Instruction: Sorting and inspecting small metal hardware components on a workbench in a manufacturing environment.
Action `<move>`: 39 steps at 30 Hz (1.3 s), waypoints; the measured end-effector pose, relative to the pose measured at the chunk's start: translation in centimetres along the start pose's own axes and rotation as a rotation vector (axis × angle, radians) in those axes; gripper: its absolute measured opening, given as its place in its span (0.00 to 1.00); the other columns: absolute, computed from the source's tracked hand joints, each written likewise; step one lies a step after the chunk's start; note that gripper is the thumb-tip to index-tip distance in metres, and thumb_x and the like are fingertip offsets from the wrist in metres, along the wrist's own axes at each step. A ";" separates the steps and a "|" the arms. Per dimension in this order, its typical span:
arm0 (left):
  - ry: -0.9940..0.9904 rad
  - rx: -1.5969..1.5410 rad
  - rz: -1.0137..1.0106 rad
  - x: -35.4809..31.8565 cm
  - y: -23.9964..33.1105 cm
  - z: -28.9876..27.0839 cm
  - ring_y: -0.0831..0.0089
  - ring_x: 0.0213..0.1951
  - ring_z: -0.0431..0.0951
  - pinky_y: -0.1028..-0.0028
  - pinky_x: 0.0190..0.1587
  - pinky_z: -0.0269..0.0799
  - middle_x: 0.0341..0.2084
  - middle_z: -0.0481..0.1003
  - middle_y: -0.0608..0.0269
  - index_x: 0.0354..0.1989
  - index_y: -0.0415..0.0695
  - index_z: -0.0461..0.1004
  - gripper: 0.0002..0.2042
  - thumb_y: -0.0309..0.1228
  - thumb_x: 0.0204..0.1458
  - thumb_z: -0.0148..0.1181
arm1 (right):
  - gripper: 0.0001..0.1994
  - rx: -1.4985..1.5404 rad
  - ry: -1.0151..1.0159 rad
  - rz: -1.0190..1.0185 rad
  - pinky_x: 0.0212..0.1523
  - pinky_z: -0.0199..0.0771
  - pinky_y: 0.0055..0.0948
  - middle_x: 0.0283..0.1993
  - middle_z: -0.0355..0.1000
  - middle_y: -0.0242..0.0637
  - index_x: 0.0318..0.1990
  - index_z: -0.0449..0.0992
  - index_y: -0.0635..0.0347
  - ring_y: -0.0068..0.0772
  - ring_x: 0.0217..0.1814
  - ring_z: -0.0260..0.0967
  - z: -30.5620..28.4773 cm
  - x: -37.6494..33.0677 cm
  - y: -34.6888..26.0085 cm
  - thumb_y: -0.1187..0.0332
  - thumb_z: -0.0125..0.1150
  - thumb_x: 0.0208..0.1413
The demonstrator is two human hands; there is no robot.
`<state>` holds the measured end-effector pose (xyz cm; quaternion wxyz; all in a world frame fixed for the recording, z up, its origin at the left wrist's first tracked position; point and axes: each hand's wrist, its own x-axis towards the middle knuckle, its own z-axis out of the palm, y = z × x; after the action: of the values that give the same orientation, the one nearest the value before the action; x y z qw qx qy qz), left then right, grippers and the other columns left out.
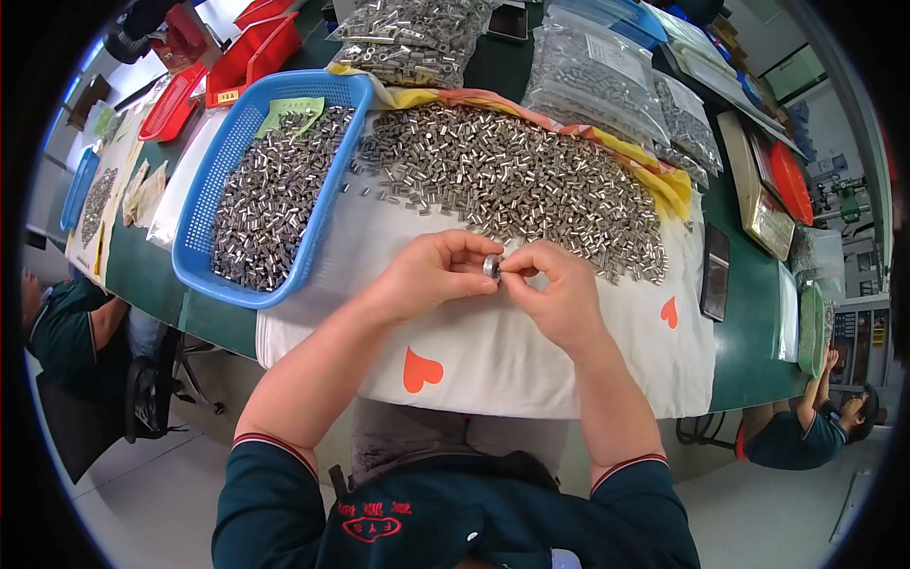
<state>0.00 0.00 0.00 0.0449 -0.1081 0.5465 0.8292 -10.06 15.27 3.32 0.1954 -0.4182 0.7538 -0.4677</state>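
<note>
Head view: forearms [322, 370] converge, left fingers [471, 284] gripping a round metal piece [491, 266], right fingers [519, 260] pinching its side.

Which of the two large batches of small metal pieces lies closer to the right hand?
The loose pile on the white cloth, just beyond the right hand. The other batch sits inside the blue basket, farther away to the left.

Bright, even indoor light glints off the metal pieces [517, 175] and plastic bag [569, 85]; fisheye distortion bends edges toward blackened corners.
</note>
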 end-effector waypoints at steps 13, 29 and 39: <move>0.130 0.193 0.038 -0.3 0.1 0.4 0.83 0.33 0.72 0.83 0.37 0.70 0.31 0.73 0.66 0.44 0.37 0.70 0.17 0.21 0.43 0.61 | 0.03 -0.287 0.149 -0.314 0.30 0.67 0.30 0.24 0.68 0.36 0.23 0.71 0.61 0.37 0.28 0.66 1.1 -0.4 0.2 0.77 0.57 0.38; -0.015 0.519 0.034 -1.0 0.1 2.3 0.80 0.31 0.74 0.79 0.37 0.70 0.28 0.74 0.64 0.42 0.39 0.71 0.17 0.24 0.41 0.63 | 0.05 -0.091 0.096 0.086 0.29 0.66 0.17 0.28 0.69 0.27 0.31 0.73 0.62 0.17 0.27 0.65 -2.1 1.2 2.2 0.74 0.59 0.44; -0.062 0.653 0.167 -1.3 0.4 2.4 0.78 0.29 0.73 0.77 0.37 0.70 0.26 0.74 0.64 0.39 0.43 0.73 0.17 0.26 0.37 0.65 | 0.02 -0.616 0.208 -0.268 0.37 0.64 0.32 0.27 0.64 0.32 0.24 0.74 0.55 0.35 0.34 0.62 1.1 1.9 3.0 0.72 0.58 0.40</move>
<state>0.84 2.13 1.55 0.0255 -0.0176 0.7888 0.6139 -11.71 13.80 0.35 -0.0810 -0.5029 0.8136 -0.2802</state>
